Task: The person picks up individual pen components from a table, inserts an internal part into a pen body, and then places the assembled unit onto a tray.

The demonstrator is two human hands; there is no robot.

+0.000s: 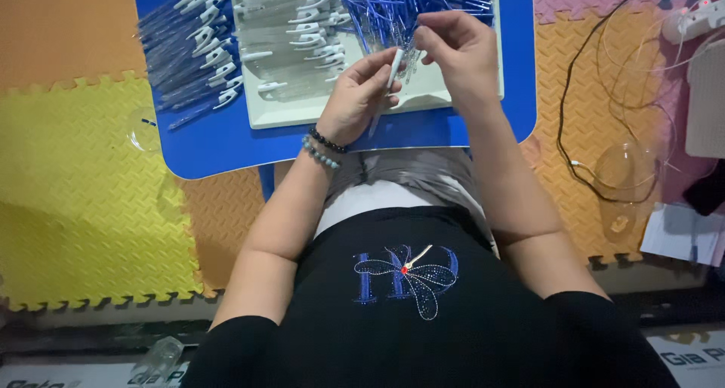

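Pen barrel (393,69) | left hand (355,101) pinches it | right hand (457,52) grips blue refill (408,61)

Glossy plastic pens (198,55) on a smooth blue table (226,142); matt textured foam mats (75,184).

A blue worktop (226,142) fills the upper middle of the frame, standing on a floor of foam mats (83,207) in yellow, orange and pink. On the worktop lie a pale tray (302,116) at centre and a row of blue pens (189,55) at upper left. A black cable (563,123) loops over the mats at right.
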